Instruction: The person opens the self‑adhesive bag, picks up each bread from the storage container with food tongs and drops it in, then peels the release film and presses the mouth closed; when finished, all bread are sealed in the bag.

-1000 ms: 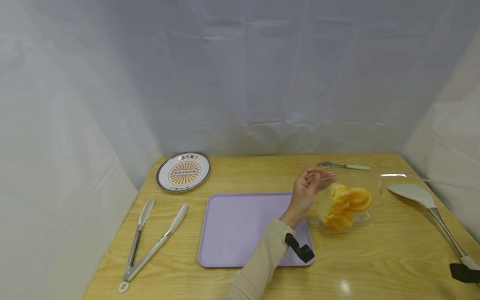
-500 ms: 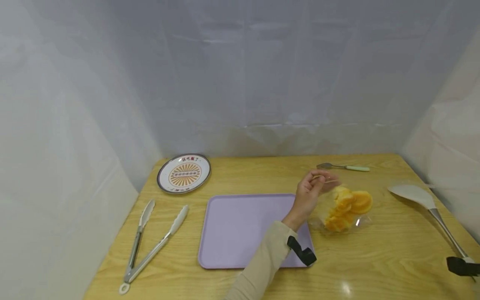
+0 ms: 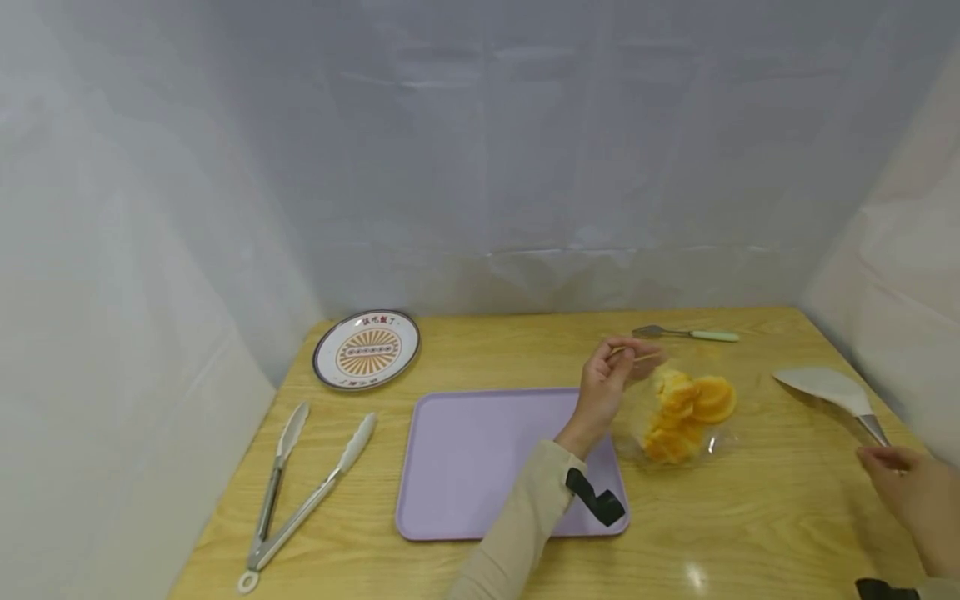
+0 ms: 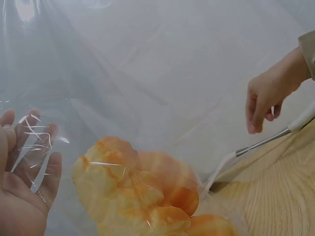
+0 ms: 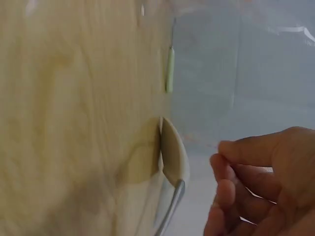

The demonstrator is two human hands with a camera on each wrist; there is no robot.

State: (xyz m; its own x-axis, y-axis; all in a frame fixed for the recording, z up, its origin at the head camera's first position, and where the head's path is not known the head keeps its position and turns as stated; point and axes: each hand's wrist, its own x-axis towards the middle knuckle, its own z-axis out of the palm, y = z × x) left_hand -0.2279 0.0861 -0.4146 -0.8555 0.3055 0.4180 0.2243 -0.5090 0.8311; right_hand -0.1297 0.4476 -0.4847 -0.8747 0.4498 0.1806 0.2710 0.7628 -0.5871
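A clear plastic bag [image 4: 147, 223] holds several yellow-orange bread rolls [image 3: 675, 425]. My left hand [image 3: 600, 392] pinches the bag's upper left edge, over the right side of the lilac tray [image 3: 480, 467]. In the left wrist view, the fingers [image 4: 49, 182] show through glinting film. My right hand [image 3: 911, 500] hangs at the right, over the handle of a spatula [image 3: 825, 385] with a broad pale head. Thumb and forefinger come close together in the right wrist view, and I see nothing between them. The spatula lies on the table.
Metal tongs [image 3: 300, 508] lie spread at the left. Behind them, against the back left, is a patterned plate [image 3: 367, 350]. A small utensil with a pale green handle [image 3: 714, 336] lies behind the bag. White sheeting [image 3: 480, 167] surrounds the wooden table on three sides.
My right hand has come into the head view at the lower right. The film that stretched rightward from the bag has dropped back. My left hand keeps its hold with only small shifts.
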